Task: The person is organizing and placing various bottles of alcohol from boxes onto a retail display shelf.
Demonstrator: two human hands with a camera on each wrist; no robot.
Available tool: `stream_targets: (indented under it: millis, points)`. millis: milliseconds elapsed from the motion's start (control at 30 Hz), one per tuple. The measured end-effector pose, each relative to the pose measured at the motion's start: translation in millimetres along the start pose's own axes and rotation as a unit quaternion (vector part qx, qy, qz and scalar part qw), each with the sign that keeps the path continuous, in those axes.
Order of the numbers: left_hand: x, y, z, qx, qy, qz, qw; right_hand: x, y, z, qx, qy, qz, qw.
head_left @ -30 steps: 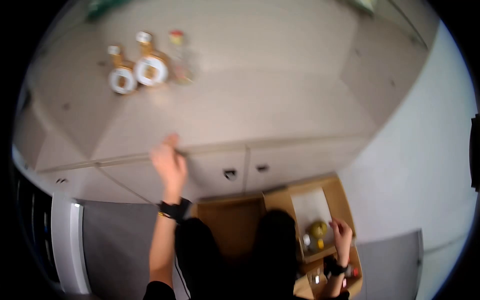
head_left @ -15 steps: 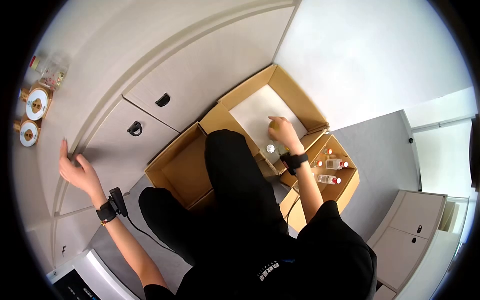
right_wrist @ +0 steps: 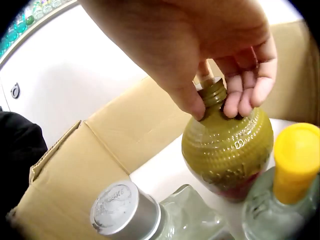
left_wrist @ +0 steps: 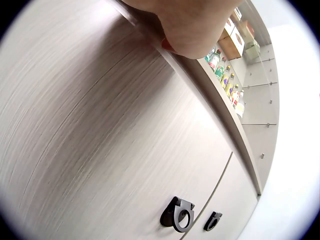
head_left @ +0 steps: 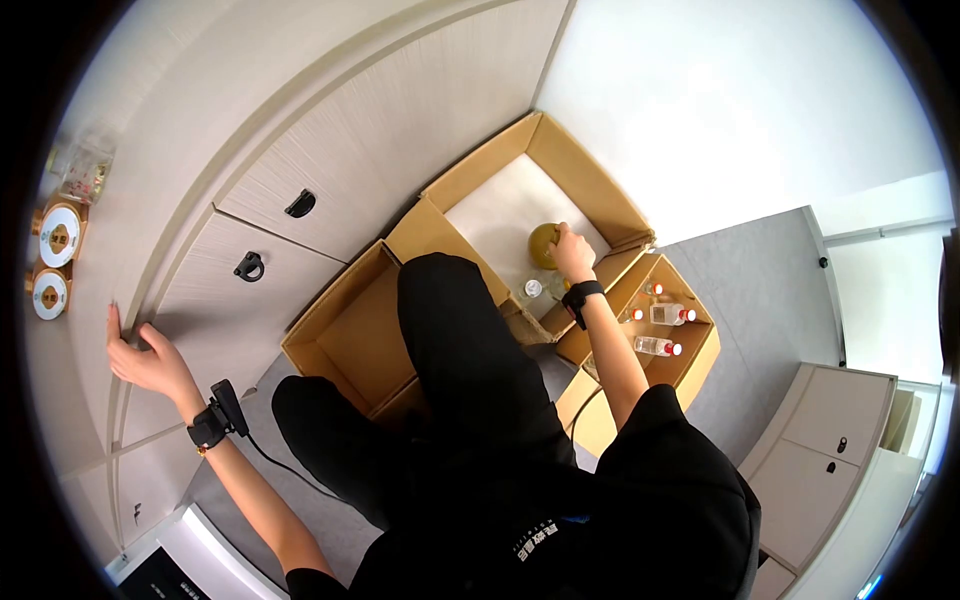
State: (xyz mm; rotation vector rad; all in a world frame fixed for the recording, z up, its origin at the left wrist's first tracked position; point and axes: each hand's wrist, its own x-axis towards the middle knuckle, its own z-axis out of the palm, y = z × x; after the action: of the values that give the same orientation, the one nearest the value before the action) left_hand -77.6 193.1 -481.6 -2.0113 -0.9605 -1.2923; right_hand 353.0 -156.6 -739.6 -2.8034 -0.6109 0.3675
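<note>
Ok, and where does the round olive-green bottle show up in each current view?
Head: right of centre, a little above mid-height, inside the cardboard box, with the right hand at it; the olive-green bottle.
Left wrist: not in it.
Right wrist: right of centre, with that hand's fingers gripping its neck.
Shared landmark, head and right wrist only: the silver cap, below and left of the bottle in both.

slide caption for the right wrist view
Right hand grips an olive bottle by the neck, beside a silver-capped bottle and a yellow-capped bottle.
</note>
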Motion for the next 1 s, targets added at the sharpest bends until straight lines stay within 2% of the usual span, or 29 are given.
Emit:
stream_targets:
  millis: [267,400,600,633,733,767,800,867,933,967,1000]
  points:
    - [-4,-6,1,0.007,-0.022,-0.021,1.000,14,-6,7,-0.082,-0.006,-0.045,0.996]
    - [-5,-6,3,0.015,-0.025,-0.022,0.999,20,2,16,-0.075,-0.012,-0.032,0.997]
    - [-3,3,-3,-0.007,-0.038,-0.043,0.998,35,8,11,-0.101,-0.042,-0.086,0.990]
    - [2,8,-8,-0.016,-0.024,-0.018,0.999,40,11,9,-0.081,-0.040,-0.078,0.993]
    - [5,10,-13,-0.036,-0.034,-0.013,0.999,37,14,-14,-0.037,-0.008,-0.063,0.997]
    - [4,11,-17,-0.039,-0.077,-0.041,0.995,42,17,-15,-0.037,0.002,-0.049,0.998]
    - [5,12,-20,-0.034,-0.073,-0.048,0.996,49,21,-14,-0.038,0.012,-0.035,0.999]
    - [8,14,-24,-0.049,-0.083,-0.034,0.995,37,12,-44,-0.002,0.028,-0.072,0.997]
    - [6,14,-26,-0.061,-0.084,-0.042,0.994,31,2,-74,-0.050,0.029,-0.061,0.996]
    - [6,15,-26,-0.057,-0.091,-0.044,0.993,26,-4,-90,-0.063,0.052,-0.059,0.995]
    - [6,16,-25,-0.053,-0.096,-0.047,0.993,29,3,-99,-0.013,0.094,-0.108,0.990]
